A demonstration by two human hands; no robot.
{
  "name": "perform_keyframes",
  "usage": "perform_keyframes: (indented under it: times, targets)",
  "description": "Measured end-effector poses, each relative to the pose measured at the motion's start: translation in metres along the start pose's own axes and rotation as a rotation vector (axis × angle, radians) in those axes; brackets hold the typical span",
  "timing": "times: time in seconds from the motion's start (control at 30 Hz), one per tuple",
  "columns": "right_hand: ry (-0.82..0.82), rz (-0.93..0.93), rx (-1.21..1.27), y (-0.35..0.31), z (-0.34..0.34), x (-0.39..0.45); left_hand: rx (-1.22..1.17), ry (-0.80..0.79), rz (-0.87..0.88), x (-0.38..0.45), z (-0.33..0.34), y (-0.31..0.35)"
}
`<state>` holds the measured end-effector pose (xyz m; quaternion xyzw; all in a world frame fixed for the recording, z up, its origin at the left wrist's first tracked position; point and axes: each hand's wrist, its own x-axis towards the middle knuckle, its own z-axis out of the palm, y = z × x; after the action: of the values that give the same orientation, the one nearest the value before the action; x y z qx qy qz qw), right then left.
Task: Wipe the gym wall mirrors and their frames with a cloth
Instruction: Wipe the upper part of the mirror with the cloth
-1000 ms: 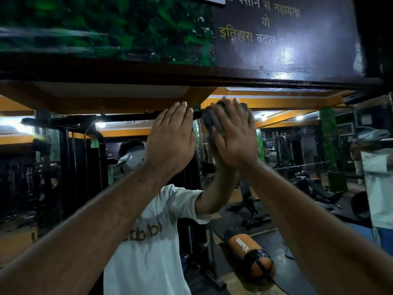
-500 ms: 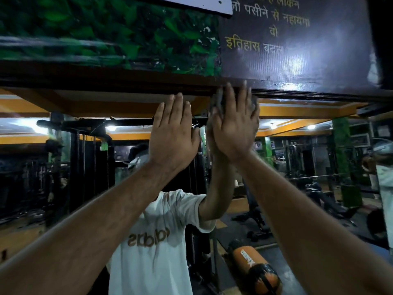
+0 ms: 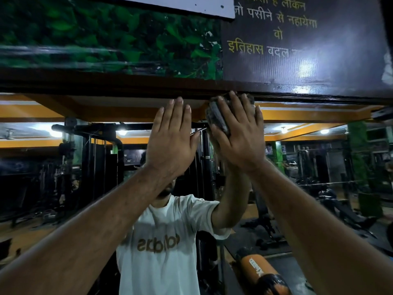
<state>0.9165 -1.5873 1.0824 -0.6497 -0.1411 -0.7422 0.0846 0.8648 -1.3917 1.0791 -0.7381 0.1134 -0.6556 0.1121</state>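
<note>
A large wall mirror (image 3: 63, 188) fills the view, topped by a dark wooden frame (image 3: 106, 86). My right hand (image 3: 238, 141) presses a grey cloth (image 3: 217, 118) flat against the glass, its fingertips touching the frame's lower edge. My left hand (image 3: 172, 141) rests flat on the mirror just left of it, fingers together and pointing up, holding nothing. The mirror reflects a person in a white T-shirt and the raised arm behind the cloth.
Above the frame hang a green leaf-print panel (image 3: 106, 35) and a dark sign with yellow and white lettering (image 3: 297, 39). The mirror reflects black gym machines, orange ceiling beams, lights and an orange punching bag (image 3: 263, 273) on the floor.
Both hands have slid upward on the glass; the right hand and cloth now reach the frame's lower edge. The view has tilted up slightly.
</note>
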Motion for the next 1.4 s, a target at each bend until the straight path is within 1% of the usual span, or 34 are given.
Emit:
perform_keyframes:
  times: [0.07,0.13,0.17,0.27,0.3,0.33,0.37,0.43,0.47,0.5,0.53,0.57,0.63,0.67,0.7,0.8,0.83,0.87,0.9,0.97,1.0,1.03,1.07,1.13,1.17,1.2,1.23,1.3,1.33,1.37,1.4]
  targets:
    - [0.045,0.141,-0.031,-0.009,0.001,0.003,-0.017,-0.003,-0.001,0.000,-0.002,0.000]
    - [0.037,0.255,-0.031,-0.031,0.001,0.006,-0.054,-0.013,-0.001,0.001,-0.006,-0.001]
    - [0.026,0.238,-0.017,-0.041,0.001,0.004,-0.086,-0.017,-0.003,0.001,-0.009,-0.001]
    - [-0.014,0.003,0.018,-0.050,-0.001,-0.007,-0.166,-0.011,-0.021,0.001,-0.015,-0.009]
    - [-0.026,-0.037,0.016,-0.044,-0.001,-0.007,-0.164,-0.011,-0.020,0.000,-0.016,-0.014]
    - [-0.024,-0.023,0.009,-0.036,-0.001,-0.005,-0.153,-0.009,-0.015,-0.003,-0.017,-0.019]
    - [-0.007,0.049,-0.005,-0.031,0.000,-0.001,-0.142,-0.006,-0.008,-0.005,-0.017,-0.024]
    - [0.023,0.253,-0.027,-0.040,0.003,0.006,-0.127,0.000,0.003,-0.010,-0.019,-0.037]
    - [0.029,0.320,-0.026,-0.053,0.005,0.008,-0.123,0.003,0.005,-0.012,-0.019,-0.043]
    - [0.031,0.330,-0.020,-0.067,0.007,0.009,-0.119,0.013,0.005,-0.014,-0.020,-0.049]
    - [0.028,0.281,-0.006,-0.080,0.008,0.007,-0.116,0.028,0.006,-0.016,-0.021,-0.053]
    - [0.018,0.193,0.010,-0.088,0.009,0.004,-0.117,0.038,0.013,-0.017,-0.020,-0.056]
    - [-0.005,0.006,0.017,-0.085,0.008,-0.003,-0.121,0.036,0.035,-0.019,-0.019,-0.062]
    - [-0.001,-0.037,0.003,-0.076,0.006,-0.003,-0.116,0.026,0.049,-0.020,-0.017,-0.063]
    - [0.020,-0.016,-0.011,-0.067,0.006,-0.001,-0.107,0.009,0.067,-0.020,-0.016,-0.064]
    - [0.067,0.283,-0.033,-0.077,0.008,0.010,-0.097,-0.031,0.117,-0.021,-0.015,-0.072]
    - [0.062,0.330,-0.025,-0.089,0.009,0.011,-0.094,-0.026,0.129,-0.022,-0.014,-0.074]
    - [0.042,0.310,-0.002,-0.101,0.009,0.011,-0.094,-0.018,0.137,-0.022,-0.014,-0.076]
    - [0.005,0.229,0.025,-0.108,0.009,0.006,-0.102,-0.009,0.141,-0.022,-0.014,-0.076]
    - [-0.068,-0.003,0.055,-0.103,0.004,-0.009,-0.153,0.007,0.147,-0.024,-0.015,-0.077]
    - [-0.086,-0.084,0.047,-0.091,0.000,-0.015,-0.197,0.020,0.145,-0.026,-0.016,-0.077]
    - [-0.088,-0.090,0.041,-0.079,-0.003,-0.018,-0.241,0.035,0.140,-0.030,-0.017,-0.077]
    - [-0.071,-0.012,0.048,-0.071,-0.005,-0.018,-0.265,0.047,0.136,-0.034,-0.018,-0.076]
    - [-0.029,0.272,0.050,-0.077,-0.003,-0.015,-0.237,0.055,0.133,-0.042,-0.017,-0.077]
    - [-0.021,0.366,0.047,-0.089,-0.001,-0.014,-0.215,0.051,0.130,-0.045,-0.016,-0.077]
    - [-0.025,0.365,0.050,-0.103,0.000,-0.016,-0.201,0.047,0.128,-0.047,-0.015,-0.078]
    - [-0.040,0.266,0.066,-0.113,0.001,-0.021,-0.192,0.046,0.131,-0.047,-0.014,-0.080]
    - [-0.099,-0.013,0.058,-0.115,0.000,-0.038,-0.187,0.033,0.156,-0.045,-0.014,-0.083]
    - [-0.110,-0.085,0.037,-0.105,-0.003,-0.043,-0.191,0.024,0.167,-0.045,-0.014,-0.085]
    - [-0.096,-0.056,0.027,-0.096,-0.005,-0.044,-0.197,0.018,0.172,-0.046,-0.014,-0.087]
    - [-0.061,0.080,0.027,-0.090,-0.006,-0.043,-0.203,0.013,0.175,-0.048,-0.016,-0.089]
